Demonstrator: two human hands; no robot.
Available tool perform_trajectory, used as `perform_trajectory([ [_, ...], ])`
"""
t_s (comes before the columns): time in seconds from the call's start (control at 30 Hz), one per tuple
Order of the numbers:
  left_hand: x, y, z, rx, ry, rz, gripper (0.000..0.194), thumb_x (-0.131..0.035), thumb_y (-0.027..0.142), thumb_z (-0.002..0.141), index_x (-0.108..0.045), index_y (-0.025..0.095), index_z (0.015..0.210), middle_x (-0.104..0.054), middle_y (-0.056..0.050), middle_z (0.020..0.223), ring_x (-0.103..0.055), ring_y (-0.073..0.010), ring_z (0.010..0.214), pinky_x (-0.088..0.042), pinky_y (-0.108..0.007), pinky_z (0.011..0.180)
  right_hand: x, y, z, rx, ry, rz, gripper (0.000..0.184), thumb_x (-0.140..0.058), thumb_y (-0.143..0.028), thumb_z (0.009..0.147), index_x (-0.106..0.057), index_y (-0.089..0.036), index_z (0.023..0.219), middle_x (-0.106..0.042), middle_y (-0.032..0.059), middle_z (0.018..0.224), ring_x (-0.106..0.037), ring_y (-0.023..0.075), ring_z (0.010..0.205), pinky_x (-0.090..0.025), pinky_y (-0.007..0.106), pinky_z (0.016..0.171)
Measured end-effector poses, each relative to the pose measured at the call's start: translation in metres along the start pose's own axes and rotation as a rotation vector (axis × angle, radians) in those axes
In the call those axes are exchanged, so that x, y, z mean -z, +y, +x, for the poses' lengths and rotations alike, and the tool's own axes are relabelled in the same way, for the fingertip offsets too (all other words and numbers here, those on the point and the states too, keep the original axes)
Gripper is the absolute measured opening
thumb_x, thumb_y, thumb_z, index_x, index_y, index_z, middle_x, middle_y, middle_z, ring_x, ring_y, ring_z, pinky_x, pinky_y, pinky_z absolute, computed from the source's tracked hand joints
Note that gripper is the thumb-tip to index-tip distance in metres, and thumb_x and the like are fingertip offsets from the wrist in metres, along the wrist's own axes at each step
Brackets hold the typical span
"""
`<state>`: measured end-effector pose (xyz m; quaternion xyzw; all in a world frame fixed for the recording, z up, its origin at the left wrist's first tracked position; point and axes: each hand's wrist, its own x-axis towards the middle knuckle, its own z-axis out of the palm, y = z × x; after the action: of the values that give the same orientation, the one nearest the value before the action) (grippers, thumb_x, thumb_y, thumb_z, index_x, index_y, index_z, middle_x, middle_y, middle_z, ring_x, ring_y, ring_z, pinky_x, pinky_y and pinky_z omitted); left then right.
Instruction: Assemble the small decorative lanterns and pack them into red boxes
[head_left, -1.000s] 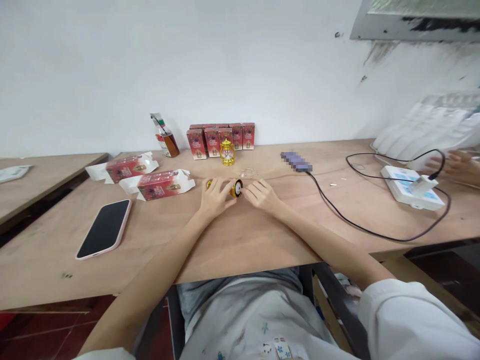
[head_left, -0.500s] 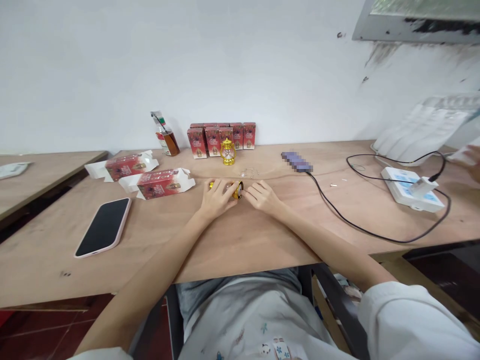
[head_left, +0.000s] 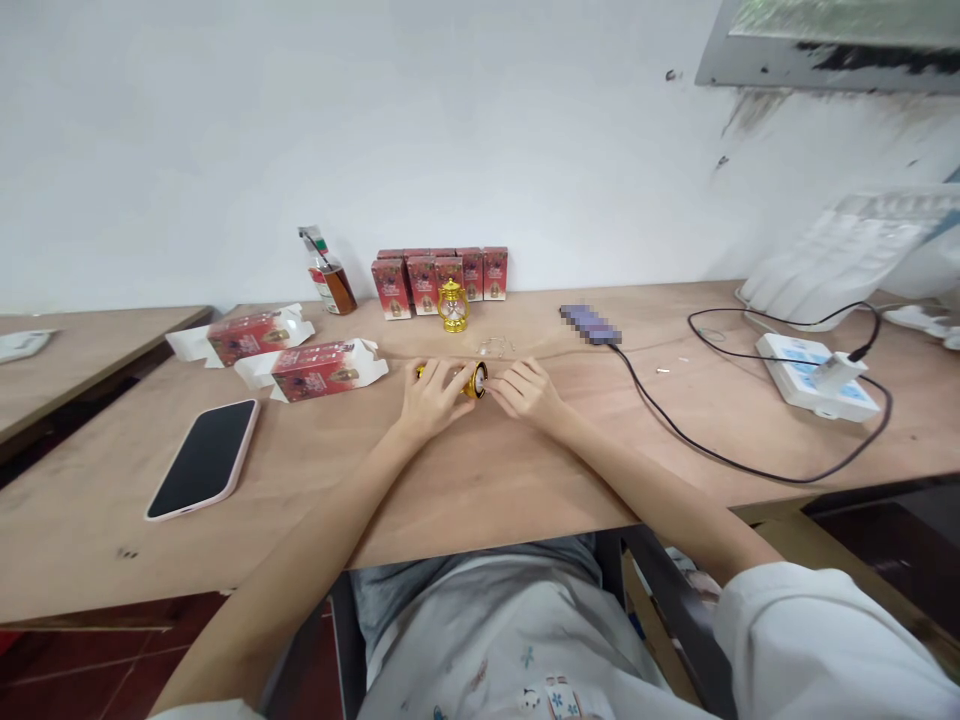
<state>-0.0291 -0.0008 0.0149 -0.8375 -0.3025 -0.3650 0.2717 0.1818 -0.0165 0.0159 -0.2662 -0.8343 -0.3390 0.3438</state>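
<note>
A small gold lantern (head_left: 478, 380) lies on its side on the wooden table, its round base turned to the right. My left hand (head_left: 433, 400) is wrapped over its body and covers most of it. At the open-looking base are the fingertips of my right hand (head_left: 529, 393), pinched together; whether they hold anything small is hidden. Thin clear or wire-like pieces (head_left: 496, 347) rest just beyond my hands. Farther back, a matching gold lantern (head_left: 453, 308) stands upright in front of several small red boxes (head_left: 391, 290).
To the left are two opened red-and-white cartons (head_left: 319, 372) and a pink-cased phone (head_left: 206, 458). A bottle of brown liquid (head_left: 332, 284) stands by the wall. On the right, a purple phone (head_left: 590, 325), a black cable (head_left: 697, 447), a white power strip (head_left: 814, 375) and white trays (head_left: 832, 255).
The view has shifted slightly. Another person's hand at the right edge has left the picture. My left hand keeps its hold on the lantern; my right fingers stay at its base.
</note>
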Motion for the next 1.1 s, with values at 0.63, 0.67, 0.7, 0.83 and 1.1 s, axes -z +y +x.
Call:
perform_trajectory([
  [0.63, -0.003, -0.003, -0.003, -0.050, 0.000, -0.027, 0.037, -0.056, 0.030, 0.083, -0.058, 0.025, 0.119, -0.067, -0.008, 0.103, -0.059, -0.0223, 0.092, -0.032, -0.039, 0.086, 0.001, 0.003, -0.001, 0.078, -0.120, 0.034, 0.027, -0.035, -0.015, 0.097, -0.060, -0.019, 0.088, -0.060, 0.0022, 0.075, -0.049, 0.0139, 0.074, -0.032, 0.032, 0.076],
  [0.67, -0.003, -0.002, -0.003, -0.074, 0.015, -0.015, 0.036, -0.055, 0.029, 0.083, -0.057, 0.026, 0.119, -0.067, -0.008, 0.103, -0.059, -0.0220, 0.093, -0.031, -0.039, 0.086, 0.001, 0.003, -0.001, 0.090, -0.109, 0.023, 0.027, -0.036, -0.014, 0.097, -0.060, -0.018, 0.087, -0.061, 0.0020, 0.075, -0.049, 0.0138, 0.074, -0.032, 0.032, 0.077],
  [0.7, -0.003, -0.001, -0.003, -0.098, 0.033, -0.003, 0.035, -0.055, 0.029, 0.084, -0.057, 0.026, 0.119, -0.067, -0.008, 0.104, -0.059, -0.0217, 0.094, -0.031, -0.039, 0.087, 0.001, 0.002, -0.001, 0.104, -0.095, 0.012, 0.027, -0.036, -0.014, 0.097, -0.061, -0.018, 0.086, -0.061, 0.0018, 0.075, -0.049, 0.0138, 0.075, -0.032, 0.032, 0.077],
  [0.83, -0.005, 0.001, -0.002, -0.150, 0.075, -0.004, 0.033, -0.053, 0.027, 0.086, -0.057, 0.028, 0.119, -0.067, -0.007, 0.104, -0.059, -0.0214, 0.098, -0.030, -0.039, 0.089, 0.001, 0.001, -0.001, 0.104, -0.094, 0.011, 0.029, -0.036, -0.013, 0.097, -0.061, -0.019, 0.085, -0.063, 0.0017, 0.077, -0.050, 0.0142, 0.076, -0.032, 0.032, 0.078],
  [1.1, -0.002, -0.012, -0.002, 0.067, 0.039, 0.024, 0.064, -0.054, 0.055, 0.081, -0.049, 0.015, 0.130, -0.062, -0.015, 0.097, -0.055, -0.0262, 0.087, -0.038, -0.038, 0.078, -0.006, 0.005, -0.003, -0.298, -0.163, 0.068, 0.026, -0.045, -0.032, 0.096, -0.062, -0.015, 0.084, -0.065, 0.0070, 0.079, -0.052, 0.0193, 0.080, -0.029, 0.032, 0.073],
])
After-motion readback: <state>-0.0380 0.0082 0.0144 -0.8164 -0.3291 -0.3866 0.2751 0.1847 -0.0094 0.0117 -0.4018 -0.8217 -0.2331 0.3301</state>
